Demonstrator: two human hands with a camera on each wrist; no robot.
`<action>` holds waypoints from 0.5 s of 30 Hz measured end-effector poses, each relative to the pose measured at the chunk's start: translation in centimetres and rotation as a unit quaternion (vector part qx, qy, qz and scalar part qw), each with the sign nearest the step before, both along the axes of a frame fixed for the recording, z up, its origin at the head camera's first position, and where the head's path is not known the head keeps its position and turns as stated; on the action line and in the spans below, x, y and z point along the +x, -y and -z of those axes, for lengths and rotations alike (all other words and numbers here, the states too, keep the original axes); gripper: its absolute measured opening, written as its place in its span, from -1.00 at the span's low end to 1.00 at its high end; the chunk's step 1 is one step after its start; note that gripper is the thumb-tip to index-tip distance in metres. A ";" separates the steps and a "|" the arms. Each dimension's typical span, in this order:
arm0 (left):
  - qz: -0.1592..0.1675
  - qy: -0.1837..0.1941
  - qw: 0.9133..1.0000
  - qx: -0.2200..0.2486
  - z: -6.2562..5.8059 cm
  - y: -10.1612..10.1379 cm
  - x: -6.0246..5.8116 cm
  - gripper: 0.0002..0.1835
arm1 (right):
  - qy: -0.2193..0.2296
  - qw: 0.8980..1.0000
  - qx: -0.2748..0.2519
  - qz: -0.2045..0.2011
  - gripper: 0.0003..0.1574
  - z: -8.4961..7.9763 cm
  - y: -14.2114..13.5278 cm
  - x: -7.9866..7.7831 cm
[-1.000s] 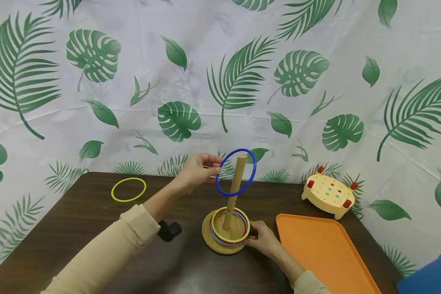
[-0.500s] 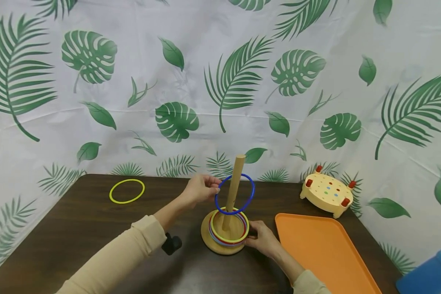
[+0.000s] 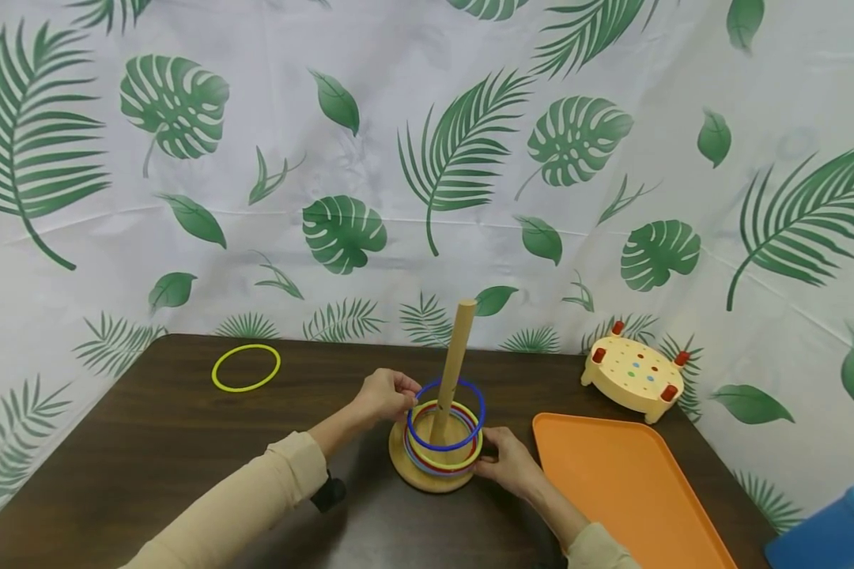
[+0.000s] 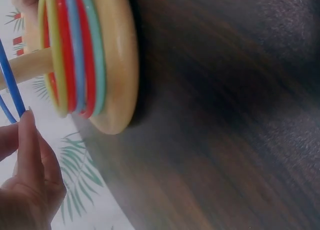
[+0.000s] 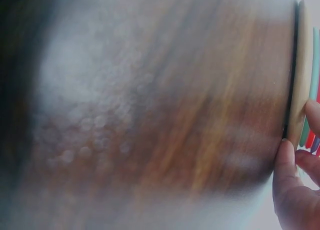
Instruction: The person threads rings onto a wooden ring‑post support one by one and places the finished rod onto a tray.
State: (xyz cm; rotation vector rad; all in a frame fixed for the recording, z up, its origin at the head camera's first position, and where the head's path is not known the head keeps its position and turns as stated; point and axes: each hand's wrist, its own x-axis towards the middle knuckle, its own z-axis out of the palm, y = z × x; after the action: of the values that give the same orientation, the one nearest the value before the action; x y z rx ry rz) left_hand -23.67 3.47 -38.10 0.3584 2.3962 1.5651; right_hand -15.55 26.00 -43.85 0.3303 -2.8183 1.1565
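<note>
My left hand (image 3: 386, 395) pinches a blue ring (image 3: 444, 449) between thumb and fingers at its left side. That ring encircles the upright wooden peg (image 3: 461, 332), low down and slightly tilted above the stack. In the left wrist view, yellow (image 4: 56, 60), red (image 4: 65, 50), light blue (image 4: 77, 60) and teal rings (image 4: 98, 55) lie stacked on the round wooden base (image 4: 122, 55). My right hand (image 3: 510, 461) grips the right edge of this base, a fingertip low at its rim and other fingers above it in the right wrist view.
A loose yellow ring (image 3: 216, 368) lies at the table's back left. An orange tray (image 3: 619, 474) is right of the stand, with a cream pegboard-like toy (image 3: 633, 371) on red-tipped legs behind it. A blue container (image 3: 825, 529) with a yellow top is at the far right.
My left hand has brought the blue ring down along the peg, from around its top to just over the stacked rings. The right hand has stayed at the base.
</note>
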 end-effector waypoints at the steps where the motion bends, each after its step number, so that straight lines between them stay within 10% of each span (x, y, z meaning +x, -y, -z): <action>1: 0.000 0.002 1.000 -0.001 0.1 0.0 0.0 -0.84 | 0.001 1.000 0.000 0.002 -0.50 0.0 0.0 0.0; 15: -0.002 0.016 1.000 0.002 1.0 -0.4 0.0 -0.82 | 0.025 0.998 -0.053 0.001 -0.52 0.2 0.1 0.0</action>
State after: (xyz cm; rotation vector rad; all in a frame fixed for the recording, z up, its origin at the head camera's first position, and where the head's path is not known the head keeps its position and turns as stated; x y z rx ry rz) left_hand -23.64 3.87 -39.05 0.3279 2.3711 1.5651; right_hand -15.55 25.93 -44.02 0.2944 -2.7834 1.3266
